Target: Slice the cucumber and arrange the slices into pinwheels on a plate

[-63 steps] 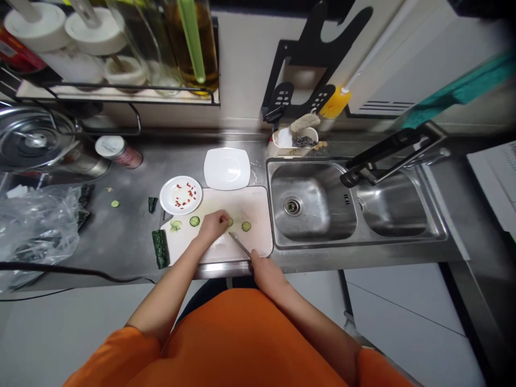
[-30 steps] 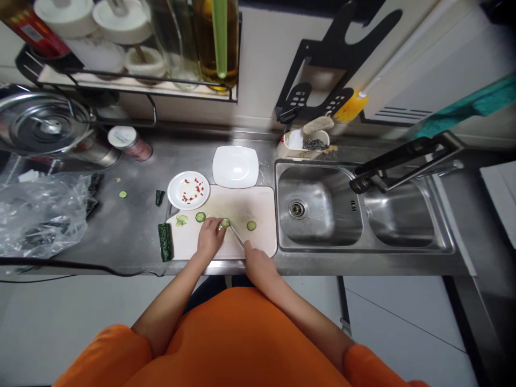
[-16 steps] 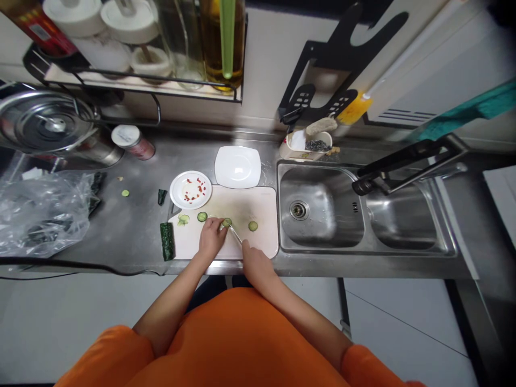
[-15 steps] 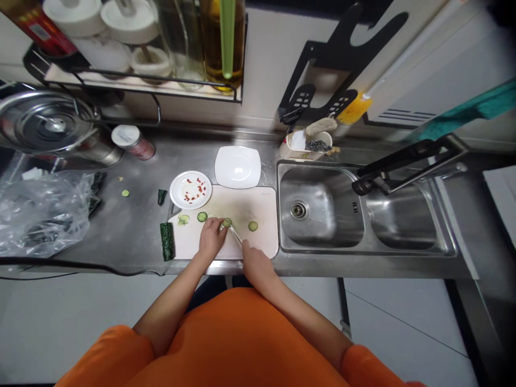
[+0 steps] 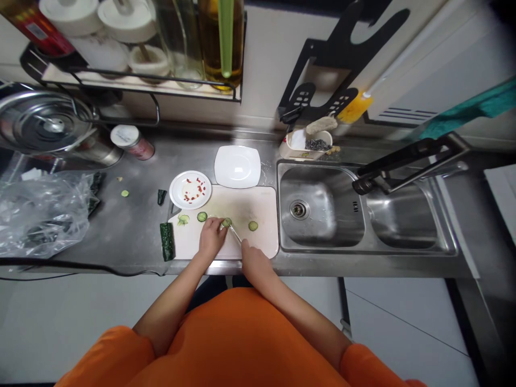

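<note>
On the pale cutting board (image 5: 264, 207), my left hand (image 5: 212, 238) is closed, its fingertips pinching a cucumber slice (image 5: 228, 221). My right hand (image 5: 256, 263) grips a small knife (image 5: 235, 234), whose tip meets that slice; the handle is hidden in my fist. A loose cucumber slice (image 5: 253, 226) lies right of the knife. Another round slice (image 5: 202, 216) and a few pale green cut pieces (image 5: 183, 220) rest left of my left hand. A dark green length of cucumber (image 5: 166, 242) sits along the board's left edge.
Behind the board stand a white plate with red bits (image 5: 177, 189) and a square white dish (image 5: 237, 166). A double sink (image 5: 322, 215) lies to the right. Left are a cucumber end (image 5: 162, 196), a plastic bag (image 5: 44, 215) and a lidded can (image 5: 133, 142). A bottle rack (image 5: 141, 80) overhangs the back.
Almost nothing differs. Both hands, the knife and the pinched slice stay in the same place; the view has shifted very slightly.
</note>
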Available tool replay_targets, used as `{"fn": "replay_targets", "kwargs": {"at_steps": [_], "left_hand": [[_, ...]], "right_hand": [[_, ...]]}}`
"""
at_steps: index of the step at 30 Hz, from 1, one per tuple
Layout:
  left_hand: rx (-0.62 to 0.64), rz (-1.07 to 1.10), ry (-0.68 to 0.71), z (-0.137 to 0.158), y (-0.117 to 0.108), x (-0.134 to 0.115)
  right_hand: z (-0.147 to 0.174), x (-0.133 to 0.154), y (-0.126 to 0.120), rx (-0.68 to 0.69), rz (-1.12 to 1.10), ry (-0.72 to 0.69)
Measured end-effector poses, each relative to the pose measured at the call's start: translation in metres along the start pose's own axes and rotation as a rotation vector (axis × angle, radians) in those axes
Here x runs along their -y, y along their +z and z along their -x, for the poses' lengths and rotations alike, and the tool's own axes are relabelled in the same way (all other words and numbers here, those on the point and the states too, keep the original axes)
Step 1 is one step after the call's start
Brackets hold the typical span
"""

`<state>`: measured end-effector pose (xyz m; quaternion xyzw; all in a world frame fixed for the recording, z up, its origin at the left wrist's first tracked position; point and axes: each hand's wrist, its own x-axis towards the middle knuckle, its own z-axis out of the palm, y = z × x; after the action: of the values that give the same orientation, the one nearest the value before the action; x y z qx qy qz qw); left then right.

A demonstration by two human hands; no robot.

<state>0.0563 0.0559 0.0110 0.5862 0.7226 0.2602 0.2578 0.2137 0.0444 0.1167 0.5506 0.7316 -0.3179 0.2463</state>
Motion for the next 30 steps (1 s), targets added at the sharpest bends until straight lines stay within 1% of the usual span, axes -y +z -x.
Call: {"fn": "replay_targets", "kwargs": {"at_steps": [4, 12, 16, 20, 23, 27, 28, 30], "left_hand": [[0.011, -0.015, 0.006, 0.0, -0.001, -0.001], [-0.011, -0.017, 0.022, -0.003, -0.001, 0.0], [-0.017, -0.014, 0.012, -0.006, -0.002, -0.001], [-0.012, -0.014, 0.004, -0.008, -0.005, -0.007], [0.006, -0.002, 0.003, -0.009, -0.009, -0.012], [0.07, 0.025, -0.072, -0.011, -0.019, -0.018], [0.075, 0.041, -0.104, -0.011, -0.023, -0.019], [0.043, 0.082, -0.181, -0.013, -0.033, -0.017]], "right_hand": [[-0.003, 0.002, 0.0, 0.037, -0.033, 0.001], [-0.004, -0.003, 0.01, 0.037, -0.04, -0.001], [0.007, -0.008, 0.008, 0.05, -0.024, 0.022], [0.022, -0.019, 0.006, 0.134, -0.037, 0.059], [0.029, -0.031, 0.009, 0.161, -0.06, 0.07], [0.031, -0.042, 0.014, 0.155, -0.094, 0.076], [0.031, -0.044, 0.015, 0.158, -0.098, 0.076], [0.031, -0.045, 0.015, 0.163, -0.101, 0.078]]}}
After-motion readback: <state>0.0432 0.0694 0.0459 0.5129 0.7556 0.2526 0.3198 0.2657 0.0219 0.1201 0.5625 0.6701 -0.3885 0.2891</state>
